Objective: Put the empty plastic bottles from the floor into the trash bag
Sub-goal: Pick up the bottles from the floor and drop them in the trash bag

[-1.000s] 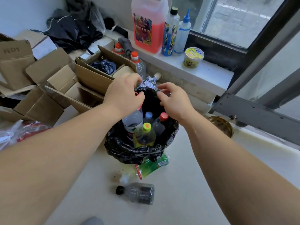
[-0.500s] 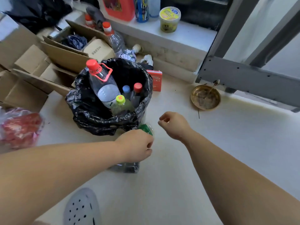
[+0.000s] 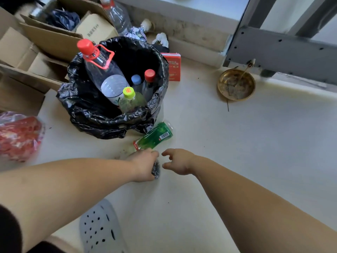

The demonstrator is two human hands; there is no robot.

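Left hand (image 3: 145,168) is closing its fingers on a dark-capped clear bottle (image 3: 156,170) lying on the floor, frame centre. Right hand (image 3: 177,162) is hovering beside it, fingers apart, empty. Green-labelled bottle (image 3: 155,136), barcode showing, brand unreadable, is lying against the trash bag (image 3: 87,110).

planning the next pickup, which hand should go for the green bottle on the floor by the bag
Right. The left hand is closed over a small dark bottle, so it looks occupied. The right hand is open and empty, just below the green bottle lying beside the trash bag.
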